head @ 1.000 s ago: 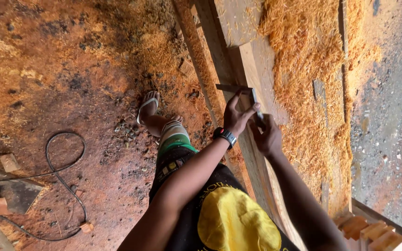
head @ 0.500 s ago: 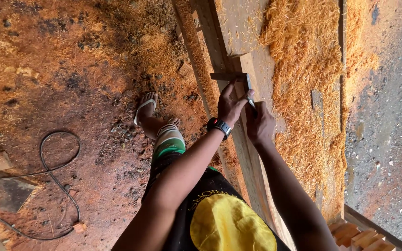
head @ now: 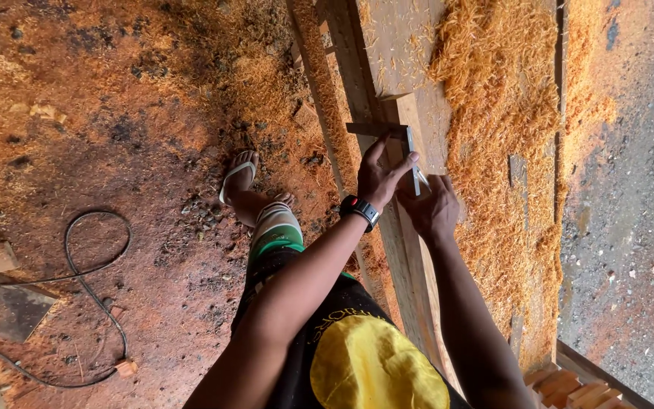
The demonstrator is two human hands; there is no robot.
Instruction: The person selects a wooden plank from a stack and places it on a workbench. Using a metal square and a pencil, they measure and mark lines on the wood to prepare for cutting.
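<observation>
A person in a black top with a round yellow patch (head: 376, 371) stands over a long wooden plank (head: 406, 250), both forearms stretched out along it. Nearest the body, the plank runs away from the person's waist, its narrow edge uppermost. Farther up it, the left hand (head: 380, 176), a black wristwatch (head: 360, 210) at its wrist, presses fingers and thumb down on a metal try square (head: 399, 144) laid flat on the plank, the dark stock lying crosswise and the pale blade running along the wood. Just beside it, on the plank's far side from the watch, the right hand (head: 431, 208) is curled shut around a thin pencil-like marker (head: 422, 179), its tip against the blade's edge; the marker is too small to tell more. Left of the plank, the person's foot in a white flip-flop (head: 238, 179) rests on reddish, sawdust-strewn ground. Well apart from the plank on that same side, a black cable (head: 92, 265) loops across the dirt near scraps of wood. Right of the plank, a thick drift of orange wood shavings (head: 501, 136) covers the bench top. Beyond the try square, a second board (head: 395, 45) overlaps the plank and runs out of the top of the frame.
</observation>
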